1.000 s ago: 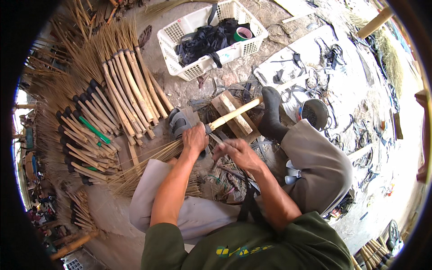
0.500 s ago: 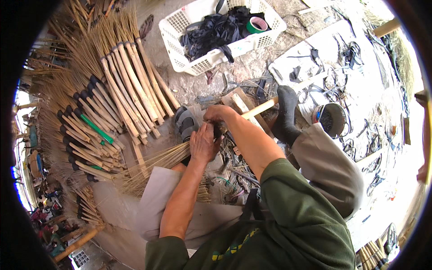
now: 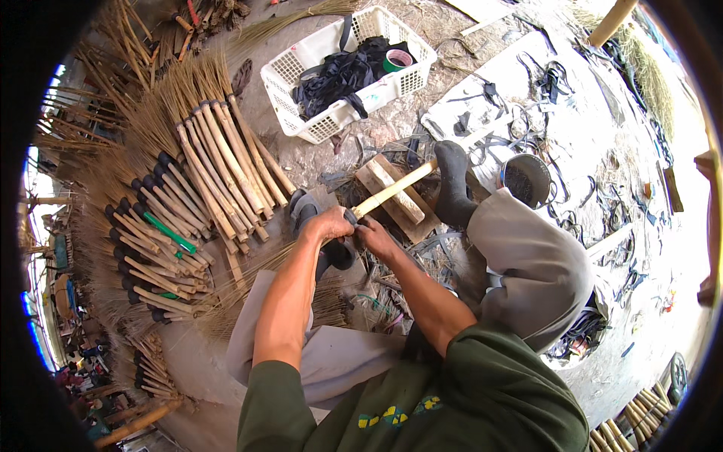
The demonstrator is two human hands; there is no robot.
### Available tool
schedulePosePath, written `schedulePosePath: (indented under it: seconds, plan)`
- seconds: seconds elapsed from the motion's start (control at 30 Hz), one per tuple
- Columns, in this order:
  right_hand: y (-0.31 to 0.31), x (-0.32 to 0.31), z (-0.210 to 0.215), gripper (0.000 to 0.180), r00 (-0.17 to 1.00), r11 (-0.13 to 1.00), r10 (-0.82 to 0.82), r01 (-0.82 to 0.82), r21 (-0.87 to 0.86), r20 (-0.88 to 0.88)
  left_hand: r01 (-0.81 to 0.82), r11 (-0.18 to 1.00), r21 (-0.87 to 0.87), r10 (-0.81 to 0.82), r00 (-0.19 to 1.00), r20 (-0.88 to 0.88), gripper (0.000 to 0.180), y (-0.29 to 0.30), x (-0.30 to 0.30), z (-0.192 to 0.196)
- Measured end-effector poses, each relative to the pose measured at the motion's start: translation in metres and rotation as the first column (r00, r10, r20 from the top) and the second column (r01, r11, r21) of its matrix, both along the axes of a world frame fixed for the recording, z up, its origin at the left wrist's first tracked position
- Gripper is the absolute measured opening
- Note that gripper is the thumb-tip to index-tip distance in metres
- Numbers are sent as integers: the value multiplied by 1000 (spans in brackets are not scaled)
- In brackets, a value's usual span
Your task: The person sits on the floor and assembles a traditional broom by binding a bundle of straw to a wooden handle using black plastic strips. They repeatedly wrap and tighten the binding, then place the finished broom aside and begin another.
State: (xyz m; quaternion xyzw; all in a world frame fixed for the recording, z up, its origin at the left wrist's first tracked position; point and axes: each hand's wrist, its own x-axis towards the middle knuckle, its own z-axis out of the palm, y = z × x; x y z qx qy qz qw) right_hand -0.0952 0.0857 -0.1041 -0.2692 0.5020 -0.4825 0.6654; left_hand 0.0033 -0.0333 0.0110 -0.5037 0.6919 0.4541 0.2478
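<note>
A straw broom lies slantwise before me, its pale wooden handle pointing to the upper right and its bristles toward the lower left. Where handle and bristles join, a black rubber strip is wound round it. My left hand is closed round the broom just below this band. Close on the other side, my right hand pinches at the black strip; its fingertips are partly hidden. The handle crosses a wooden block, and its far part lies against my dark-socked right foot.
Finished brooms with black bands lie in rows at the left. Beyond my hands stands a white plastic basket of black strips and a tape roll. A bucket is beside my right knee, with strip scraps scattered around.
My hands have come apart from a crossed position, the right drawing back to the right of the band. The view has shifted, and more of the handle and the wooden block shows.
</note>
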Motion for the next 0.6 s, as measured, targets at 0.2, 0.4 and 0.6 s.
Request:
schedulePosePath:
  seconds: [0.2,0.4,0.6]
  plan:
    - [43,-8,43,40,949,994,104,-89,65,-296,199,819,-538,-81,969,235,24,30,-6,7]
    - [60,-54,157,36,944,968,217,-242,-72,-250,112,796,-595,-38,990,136,22,39,2,-7]
    - [-147,-29,77,32,825,912,312,-399,-93,-471,136,639,-757,-34,988,149,26,50,3,-14]
